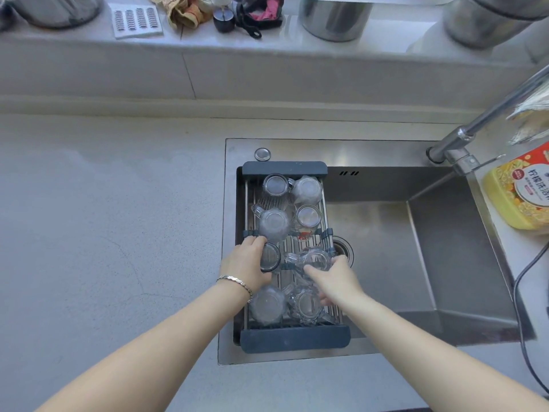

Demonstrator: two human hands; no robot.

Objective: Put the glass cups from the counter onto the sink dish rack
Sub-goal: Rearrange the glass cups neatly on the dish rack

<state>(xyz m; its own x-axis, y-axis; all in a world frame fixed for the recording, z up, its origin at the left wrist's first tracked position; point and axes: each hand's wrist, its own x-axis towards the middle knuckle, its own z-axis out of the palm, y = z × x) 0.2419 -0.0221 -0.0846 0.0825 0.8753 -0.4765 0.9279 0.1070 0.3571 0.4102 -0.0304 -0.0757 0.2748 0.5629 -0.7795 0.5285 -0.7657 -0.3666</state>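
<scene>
Glass cups [274, 223] sit upside down on the dish rack [294, 339] over the sink [416, 248], most likely so water can drip out. The left hand [246, 263] grips a dark-rimmed cup [269, 257] in the middle row. The right hand [335, 279] holds a clear handled cup [316, 258] beside it. The grey table [104, 218] on the left shows no cups. Clear glass overlaps, so edges are hard to see.

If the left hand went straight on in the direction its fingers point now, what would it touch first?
The left hand points away from the person along the dish rack while gripping a dark-rimmed glass. Going straight on, it would probably first meet the upturned handled glass cup just beyond its fingertips, though depth is unclear.
</scene>
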